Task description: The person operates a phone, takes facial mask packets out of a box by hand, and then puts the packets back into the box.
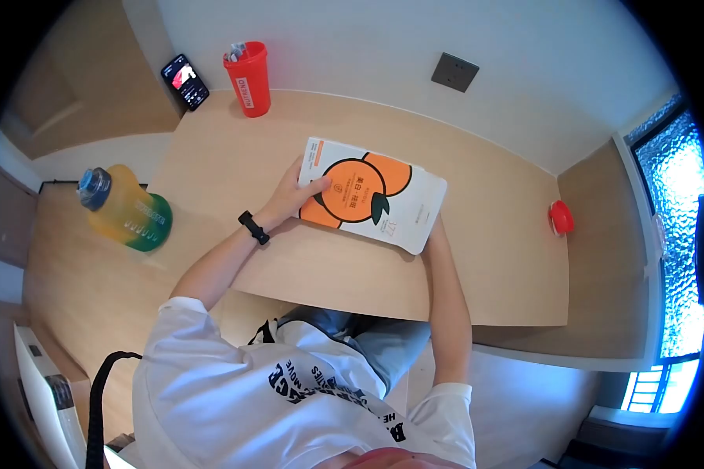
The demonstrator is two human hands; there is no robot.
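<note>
Over the desk [501, 242], the left hand's [289, 191] fingers clamp the box [371, 195]; the right hand's [437, 229], apparently behind, I cannot tell.

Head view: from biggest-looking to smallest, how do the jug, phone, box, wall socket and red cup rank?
Box
Jug
Red cup
Phone and wall socket: they look too alike to rank.

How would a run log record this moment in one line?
left hand: grips orange-printed package, thumb on front | right hand: at package's other end, fingers hidden | red cup: upright on desk
</note>
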